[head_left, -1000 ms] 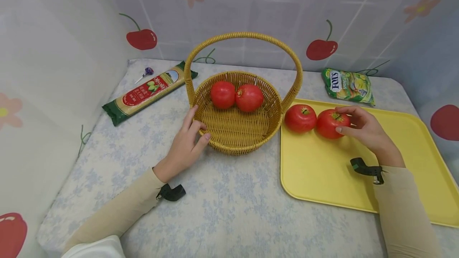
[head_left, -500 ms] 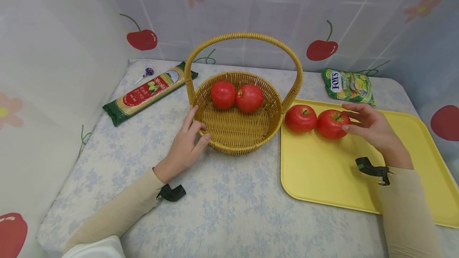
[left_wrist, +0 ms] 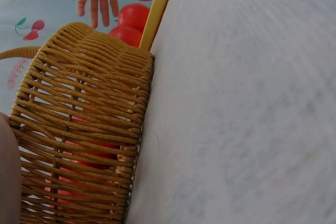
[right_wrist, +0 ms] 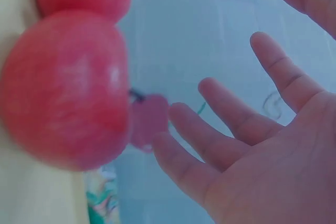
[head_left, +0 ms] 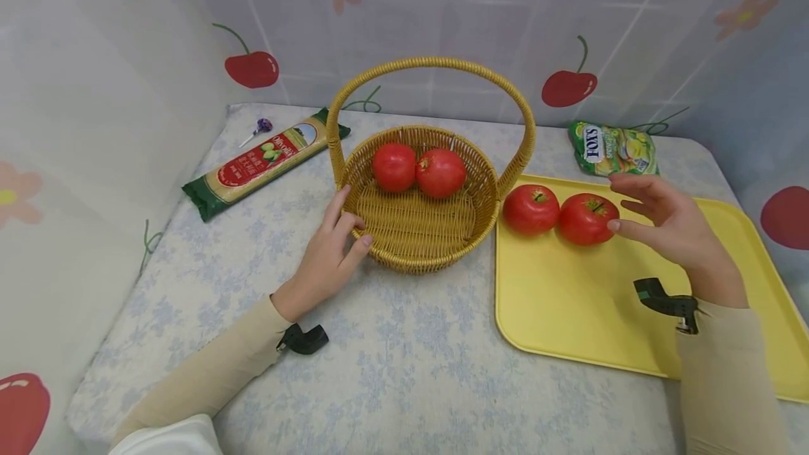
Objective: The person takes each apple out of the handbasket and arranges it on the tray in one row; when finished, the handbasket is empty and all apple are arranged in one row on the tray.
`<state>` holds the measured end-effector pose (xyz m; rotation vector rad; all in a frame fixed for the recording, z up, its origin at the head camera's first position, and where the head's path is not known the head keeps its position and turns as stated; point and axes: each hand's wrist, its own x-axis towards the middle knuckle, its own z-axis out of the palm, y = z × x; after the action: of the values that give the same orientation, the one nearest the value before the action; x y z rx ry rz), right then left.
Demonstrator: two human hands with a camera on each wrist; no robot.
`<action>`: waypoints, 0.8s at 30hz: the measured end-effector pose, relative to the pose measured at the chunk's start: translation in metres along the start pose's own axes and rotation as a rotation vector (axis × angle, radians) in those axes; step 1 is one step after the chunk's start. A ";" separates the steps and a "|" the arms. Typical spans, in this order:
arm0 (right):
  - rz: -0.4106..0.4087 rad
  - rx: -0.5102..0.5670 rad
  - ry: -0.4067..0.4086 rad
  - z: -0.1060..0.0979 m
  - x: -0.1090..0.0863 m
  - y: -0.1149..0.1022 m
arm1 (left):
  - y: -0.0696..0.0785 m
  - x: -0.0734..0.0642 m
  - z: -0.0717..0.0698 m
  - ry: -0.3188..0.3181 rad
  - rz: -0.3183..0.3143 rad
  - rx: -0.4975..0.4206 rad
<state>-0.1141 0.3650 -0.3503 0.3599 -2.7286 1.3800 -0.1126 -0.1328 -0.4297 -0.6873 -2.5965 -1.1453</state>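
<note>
A wicker basket (head_left: 417,251) with a tall arched handle stands on the table, two red tomatoes (head_left: 395,167) inside it. My left hand (head_left: 325,258) holds the basket's near-left rim, fingers over the edge and thumb at the front. Only a sliver of that hand shows in the left wrist view. Two more tomatoes lie side by side at the left end of a yellow tray (head_left: 569,300). Just right of the right-hand tomato (head_left: 588,219) is my right hand (head_left: 673,223), holding nothing. Its fingers are spread, apart from the fruit in the right wrist view (right_wrist: 68,93).
A noodle pack (head_left: 259,163) lies at the back left beside a lollipop (head_left: 258,130). Behind the tray is a green Fox's candy bag (head_left: 613,149). A patterned curtain (head_left: 436,12) closes off the back of the table.
My right hand has let go of the right-hand tomato and drawn back to the right, its fingers opening. The left hand, basket and tomatoes have stayed in place.
</note>
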 end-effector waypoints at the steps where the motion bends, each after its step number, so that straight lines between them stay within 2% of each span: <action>1: -0.021 -0.006 -0.004 0.001 0.000 -0.005 | 0.000 0.000 0.000 0.000 0.001 0.002; 5: -0.100 -0.042 -0.057 0.007 0.004 -0.032 | 0.000 0.000 0.000 0.000 0.000 0.004; 14: -0.237 -0.143 -0.256 0.033 0.020 -0.085 | 0.000 0.000 0.000 0.005 0.001 0.007; 20: -0.406 -0.174 -0.327 0.058 0.038 -0.104 | 0.000 0.000 0.000 0.016 0.012 0.011; 24: -0.437 -0.189 -0.355 0.076 0.050 -0.108 | 0.001 0.000 0.000 0.015 0.013 0.014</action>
<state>-0.1333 0.2332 -0.3030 1.2002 -2.7616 1.0133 -0.1126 -0.1321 -0.4291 -0.6888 -2.5816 -1.1239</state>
